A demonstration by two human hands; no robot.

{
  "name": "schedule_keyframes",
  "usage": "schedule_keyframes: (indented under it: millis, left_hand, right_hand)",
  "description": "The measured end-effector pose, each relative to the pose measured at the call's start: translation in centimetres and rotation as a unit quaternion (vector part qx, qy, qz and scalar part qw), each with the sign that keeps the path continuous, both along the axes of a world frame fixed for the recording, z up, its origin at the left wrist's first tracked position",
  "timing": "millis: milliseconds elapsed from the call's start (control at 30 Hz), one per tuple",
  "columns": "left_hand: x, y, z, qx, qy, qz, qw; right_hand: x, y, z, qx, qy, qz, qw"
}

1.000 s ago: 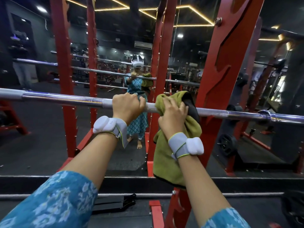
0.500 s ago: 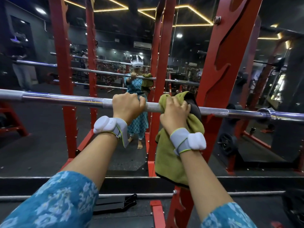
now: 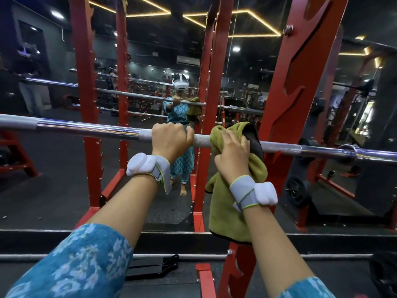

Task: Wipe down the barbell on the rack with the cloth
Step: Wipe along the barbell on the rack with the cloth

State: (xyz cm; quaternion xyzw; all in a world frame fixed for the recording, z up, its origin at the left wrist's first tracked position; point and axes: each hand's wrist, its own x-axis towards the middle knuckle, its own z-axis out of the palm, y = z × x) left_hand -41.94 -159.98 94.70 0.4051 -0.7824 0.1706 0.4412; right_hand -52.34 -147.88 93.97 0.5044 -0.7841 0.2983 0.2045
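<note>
Head camera looks down your forearms to the barbell (image 3: 96, 131), which lies across the red rack (image 3: 300, 82) from left to right. Your left hand (image 3: 169, 139) wraps the bare barbell, fingers curled over the top and thumb hooked beneath. Near it, not touching, your right hand (image 3: 233, 154) grips the green cloth (image 3: 227, 207) bunched round the barbell, fingers curled over the fabric. The loose end of the cloth hangs below your wrist, in front of the rack's near post. Each wrist wears a grey band (image 3: 242, 190) with a white pod. Behind the rack, a mirror (image 3: 163, 50) reflects a person at the barbell.
</note>
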Motion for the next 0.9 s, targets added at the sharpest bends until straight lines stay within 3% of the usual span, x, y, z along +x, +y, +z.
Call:
schedule_keyframes:
  millis: [300, 467, 567, 800, 900]
  left_hand:
    - [-0.4, -1.0, -0.6, -0.060, 0.032, -0.001, 0.998]
    - [-0.5, -1.4, -0.7, -0.107, 0.042, 0.007, 0.993]
    - [-0.5, -1.6, -0.7, -0.123, 0.048, 0.010, 0.991]
    - [-0.4, -1.6, -0.8, -0.127, 0.042, -0.005, 0.991]
    - [-0.2, -1.5, -0.8, -0.130, 0.036, 0.000, 0.991]
  right_hand:
    - [1.3, 0.5, -3.1, -0.045, 0.057, 0.101, 0.992]
    - [-0.1, 0.5, -3.0, -0.113, 0.009, 0.044, 0.993]
    - [1.2, -0.6, -1.6, -0.063, -0.027, 0.002, 0.998]
    - [2.8, -0.9, -3.8, -0.078, 0.073, 0.074, 0.992]
    - [1.8, -0.1, -4.2, -0.084, 0.068, 0.068, 0.992]
